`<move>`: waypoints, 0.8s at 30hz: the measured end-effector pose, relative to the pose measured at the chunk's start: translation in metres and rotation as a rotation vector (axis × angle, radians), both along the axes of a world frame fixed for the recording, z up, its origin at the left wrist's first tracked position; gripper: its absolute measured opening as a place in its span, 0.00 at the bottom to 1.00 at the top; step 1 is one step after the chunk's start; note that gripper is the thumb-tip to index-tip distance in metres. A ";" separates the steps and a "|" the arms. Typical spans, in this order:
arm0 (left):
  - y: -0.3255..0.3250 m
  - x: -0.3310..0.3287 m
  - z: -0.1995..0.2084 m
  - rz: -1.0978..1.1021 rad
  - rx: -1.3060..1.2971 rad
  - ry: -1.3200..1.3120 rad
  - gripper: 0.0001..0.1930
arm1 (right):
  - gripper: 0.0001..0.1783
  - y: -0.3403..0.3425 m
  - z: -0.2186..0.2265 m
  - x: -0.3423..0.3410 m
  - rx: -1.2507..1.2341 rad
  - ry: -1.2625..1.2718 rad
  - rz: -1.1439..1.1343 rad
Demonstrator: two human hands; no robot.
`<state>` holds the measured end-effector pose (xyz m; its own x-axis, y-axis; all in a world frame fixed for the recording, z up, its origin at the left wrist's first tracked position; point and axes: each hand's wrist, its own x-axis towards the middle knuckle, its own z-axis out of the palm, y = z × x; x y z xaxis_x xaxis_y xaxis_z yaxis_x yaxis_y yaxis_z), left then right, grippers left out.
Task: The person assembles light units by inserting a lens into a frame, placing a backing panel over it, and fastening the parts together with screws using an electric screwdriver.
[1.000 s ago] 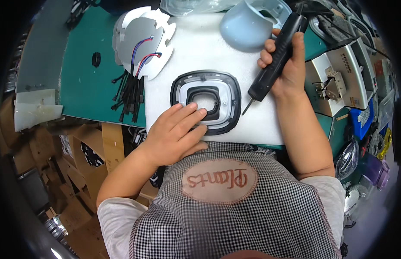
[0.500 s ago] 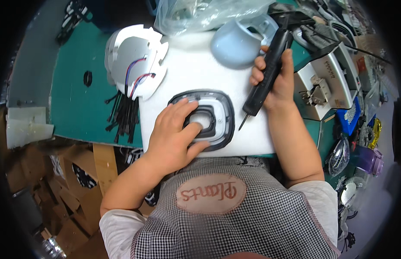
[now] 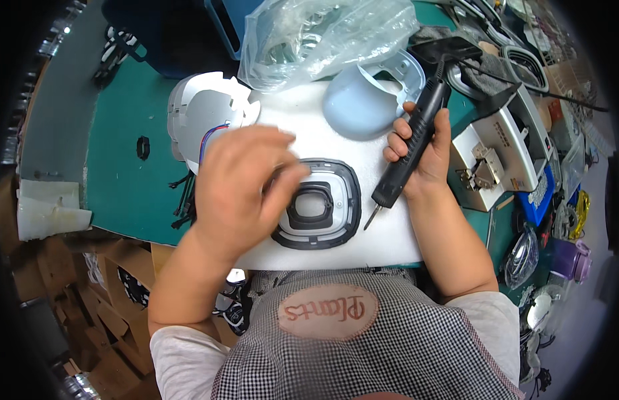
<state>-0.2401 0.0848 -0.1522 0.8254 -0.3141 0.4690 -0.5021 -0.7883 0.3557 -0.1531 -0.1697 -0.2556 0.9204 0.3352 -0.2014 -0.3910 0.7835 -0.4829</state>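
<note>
the right grip [image 3: 426, 163] is wrapped round a black powered screwdriver [image 3: 411, 150], fingers on one side of the handle and thumb on the other, with the tool slanting so that its thin bit points down and toward the person. the left grip [image 3: 236, 183] is blurred and seen from the back, its fingers loosely bent and the thumb standing off from them; its inner side is hidden, so i cannot tell whether it has hold of anything. a rounded black and pale grey frame [image 3: 340, 200] with an opening in its middle lies flat on a white pad [image 3: 386, 247], just left of the bit. the left grip covers part of the frame's upper left side in this view, though i cannot tell if they touch. behind that grip sit stacked white notched plates [image 3: 183, 130] with red and blue wires [image 3: 208, 139]. a pale blue housing [image 3: 356, 110] stands near the screwdriver's far end, beside a clear plastic bag [image 3: 336, 47]. on the green bench [image 3: 116, 193], a small black ring [image 3: 143, 148] lies to the left and a metal box-like fixture [image 3: 516, 150] to the right.
</note>
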 end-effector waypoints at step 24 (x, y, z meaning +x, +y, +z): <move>-0.030 0.216 -0.014 0.405 0.135 0.375 0.13 | 0.33 0.004 -0.004 0.002 0.027 -0.037 0.014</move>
<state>-0.0244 0.0548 -0.1659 0.9948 0.0253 0.0983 -0.0090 -0.9427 0.3336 -0.1515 -0.1662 -0.2595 0.9223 0.3525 -0.1583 -0.3841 0.7909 -0.4764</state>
